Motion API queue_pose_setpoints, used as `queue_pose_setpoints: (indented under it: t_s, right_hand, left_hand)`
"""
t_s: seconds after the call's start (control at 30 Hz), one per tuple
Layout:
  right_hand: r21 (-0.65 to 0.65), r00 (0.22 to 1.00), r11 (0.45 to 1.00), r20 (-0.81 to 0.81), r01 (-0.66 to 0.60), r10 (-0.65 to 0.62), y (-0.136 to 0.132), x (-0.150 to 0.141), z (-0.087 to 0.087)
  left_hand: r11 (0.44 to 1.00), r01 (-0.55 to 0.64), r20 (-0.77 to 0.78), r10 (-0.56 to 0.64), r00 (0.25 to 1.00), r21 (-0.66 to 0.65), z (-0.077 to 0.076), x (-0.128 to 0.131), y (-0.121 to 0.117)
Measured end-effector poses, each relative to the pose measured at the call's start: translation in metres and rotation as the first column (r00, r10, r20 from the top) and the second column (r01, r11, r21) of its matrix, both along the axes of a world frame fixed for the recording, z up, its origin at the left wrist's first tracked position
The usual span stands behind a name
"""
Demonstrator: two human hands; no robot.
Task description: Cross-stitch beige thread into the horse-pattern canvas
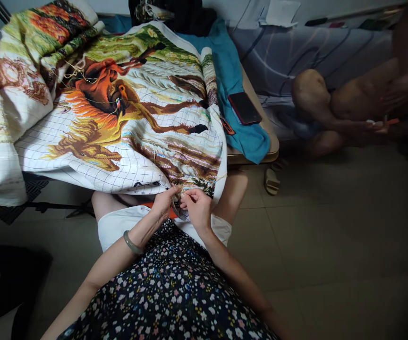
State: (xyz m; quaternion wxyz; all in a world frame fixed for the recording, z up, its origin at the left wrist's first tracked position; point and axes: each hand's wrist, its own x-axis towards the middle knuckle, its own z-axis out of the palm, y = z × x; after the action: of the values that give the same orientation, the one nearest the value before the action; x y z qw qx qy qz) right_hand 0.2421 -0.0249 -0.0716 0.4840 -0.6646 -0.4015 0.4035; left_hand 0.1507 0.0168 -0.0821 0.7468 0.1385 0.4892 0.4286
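Observation:
A large cross-stitch cloth (147, 108) with a horse design and a printed grid spreads over the table and hangs to my lap. My left hand (166, 203) grips its near edge between thumb and fingers, the rest of the fingers going under the fabric. Close beside it, my right hand (197, 205) is pinched at the cloth's edge; pale thread (190, 185) lies around the fingertips. Whether a needle is in that pinch is too small to make out. More loose threads (78, 71) lie on the upper left of the cloth.
A dark phone (244, 108) rests on a teal cloth (230, 71) at the table's right side. Small scissors with orange handles (228, 125) lie near it. Another person (352, 104) sits at the right. A sandal (271, 182) is on the tiled floor.

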Motion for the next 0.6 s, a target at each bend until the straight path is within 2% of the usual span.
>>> queue_pose_setpoints:
  t_s: [0.1,0.23,0.37,0.5,0.6]
  right_hand:
    - [0.009,0.999,1.0,-0.043,0.01,-0.01,0.002,0.001,0.006]
    - [0.013,0.999,1.0,-0.018,-0.026,0.026,0.009,0.006,0.013]
    - [0.007,0.992,0.994,0.057,-0.113,0.112,0.015,0.013,0.015]
    - [-0.026,0.953,0.97,0.182,-0.242,0.243,0.017,0.014,0.017]
    - [-0.103,0.873,0.943,0.357,-0.318,0.333,0.023,0.015,0.025]
  left_hand:
    - [1.0,0.03,0.033,-0.03,0.999,0.0,0.002,0.0,-0.002]
    - [0.997,0.074,0.073,-0.074,0.995,0.001,-0.001,-0.001,-0.003]
    - [0.999,0.035,0.055,-0.037,0.998,0.031,-0.004,-0.002,-0.002]
    - [0.997,0.009,0.034,-0.011,0.999,0.072,-0.002,-0.001,-0.005]
    - [0.997,-0.021,0.0,0.021,1.0,0.072,0.0,0.0,-0.007]
